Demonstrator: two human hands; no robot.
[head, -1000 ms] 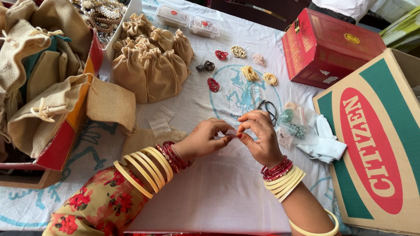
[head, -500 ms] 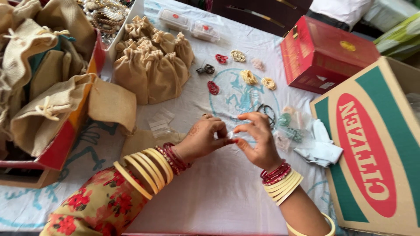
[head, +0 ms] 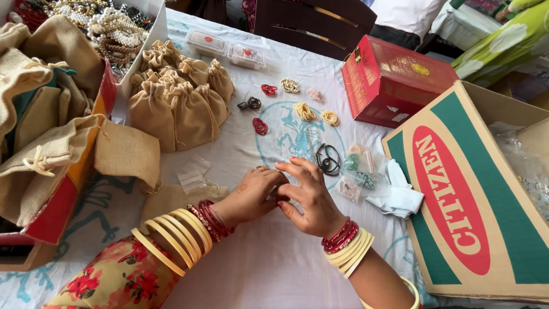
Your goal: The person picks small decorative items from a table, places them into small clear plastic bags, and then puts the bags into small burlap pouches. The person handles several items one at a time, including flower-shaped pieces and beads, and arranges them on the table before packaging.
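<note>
My left hand (head: 251, 193) and my right hand (head: 309, 197) meet fingertip to fingertip just above the white printed tablecloth (head: 269, 263). The fingers pinch together around something very small that the fingers hide; I cannot tell what it is. Both wrists wear red and cream bangles. Right of my right hand lie a black ring bundle (head: 327, 158) and small clear packets (head: 357, 171). Small clear plastic bags (head: 191, 177) lie left of my left hand.
Tied jute pouches (head: 177, 97) stand at the back left, beside boxes of empty jute bags (head: 46, 131) and beaded jewellery (head: 100, 28). Coloured coiled bands (head: 304, 110) dot the cloth. A red box (head: 394, 80) and a large open cardboard carton (head: 474, 194) fill the right.
Both hands have stayed together over the same spot on the cloth, with the fingers shifting slightly as they work the small item.
</note>
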